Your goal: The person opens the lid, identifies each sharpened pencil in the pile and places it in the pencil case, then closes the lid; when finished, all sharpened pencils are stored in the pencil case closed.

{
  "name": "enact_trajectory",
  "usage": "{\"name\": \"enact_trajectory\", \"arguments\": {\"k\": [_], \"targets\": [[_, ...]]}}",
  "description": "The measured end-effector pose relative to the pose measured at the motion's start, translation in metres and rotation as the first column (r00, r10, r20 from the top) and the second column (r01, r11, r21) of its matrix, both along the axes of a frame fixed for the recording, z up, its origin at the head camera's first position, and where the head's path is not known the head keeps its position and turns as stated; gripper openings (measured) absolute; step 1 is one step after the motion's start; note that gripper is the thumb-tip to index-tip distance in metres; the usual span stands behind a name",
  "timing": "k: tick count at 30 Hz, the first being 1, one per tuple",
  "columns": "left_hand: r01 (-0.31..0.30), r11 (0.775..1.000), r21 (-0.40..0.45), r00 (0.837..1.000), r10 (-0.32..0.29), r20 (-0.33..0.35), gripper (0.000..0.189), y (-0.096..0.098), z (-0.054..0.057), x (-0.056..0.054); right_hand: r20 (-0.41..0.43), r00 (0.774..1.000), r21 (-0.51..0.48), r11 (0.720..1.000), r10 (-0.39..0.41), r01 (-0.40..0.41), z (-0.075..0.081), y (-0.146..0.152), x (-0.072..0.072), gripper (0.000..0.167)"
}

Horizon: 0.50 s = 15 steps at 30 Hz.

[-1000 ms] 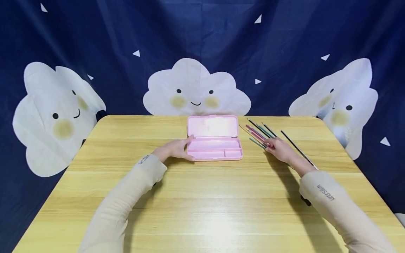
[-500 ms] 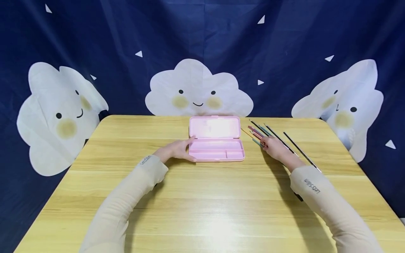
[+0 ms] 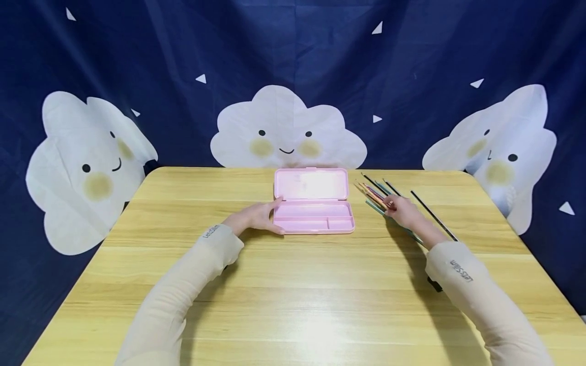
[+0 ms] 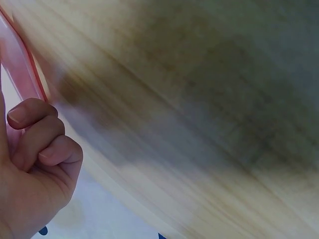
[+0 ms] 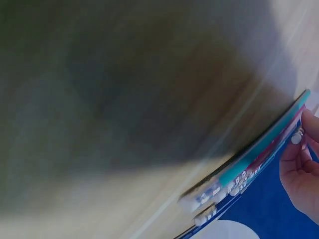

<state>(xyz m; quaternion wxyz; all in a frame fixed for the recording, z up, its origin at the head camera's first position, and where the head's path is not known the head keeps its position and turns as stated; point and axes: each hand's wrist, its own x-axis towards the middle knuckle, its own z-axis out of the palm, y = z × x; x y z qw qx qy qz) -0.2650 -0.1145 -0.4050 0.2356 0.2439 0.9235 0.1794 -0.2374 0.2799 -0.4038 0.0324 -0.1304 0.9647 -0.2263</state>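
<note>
An opened pink pencil case (image 3: 301,224) lies near the table's far edge, its lid folded back. My left hand (image 3: 253,217) holds its left end between spread thumb and forefinger; in the left wrist view the other fingers are curled beside the pink rim. To the right of the case, my right hand (image 3: 405,212) pinches a pencil (image 5: 297,137) whose white eraser end shows between the fingertips in the right wrist view. Several other pencils lie around and under this hand, among them a teal pencil (image 5: 251,158). The case's compartments hold nothing.
A dark pencil (image 3: 432,214) lies apart, to the right of the bunch. The wooden table (image 3: 293,284) meets a dark blue curtain (image 3: 293,46) with cloud faces at the back.
My right hand has reached left into the pencils, then drawn back slightly to the right with a pencil pinched. Pencils beneath it have shifted. My left hand stays at the case.
</note>
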Motion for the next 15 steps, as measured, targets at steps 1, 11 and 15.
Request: {"name": "enact_trajectory", "arguments": {"k": [1, 11, 15], "targets": [[0.002, 1.0, 0.003, 1.0, -0.002, -0.004, 0.109, -0.0002, -0.0003, -0.0001, -0.019, 1.0, -0.011, 1.0, -0.003, 0.003, 0.0002, 0.0012, -0.0002, 0.023], [0.025, 1.0, 0.019, 0.999, -0.024, -0.028, 0.108, -0.0012, -0.0012, -0.001, -0.224, 0.974, -0.103, 0.993, 0.039, -0.063, 0.0055, 0.0035, -0.0009, 0.021], [0.021, 1.0, 0.005, 1.0, -0.02, -0.018, 0.109, -0.0005, -0.0006, -0.001, -0.233, 0.969, -0.15, 0.982, 0.079, -0.117, 0.0048, -0.0022, -0.0038, 0.02]]}}
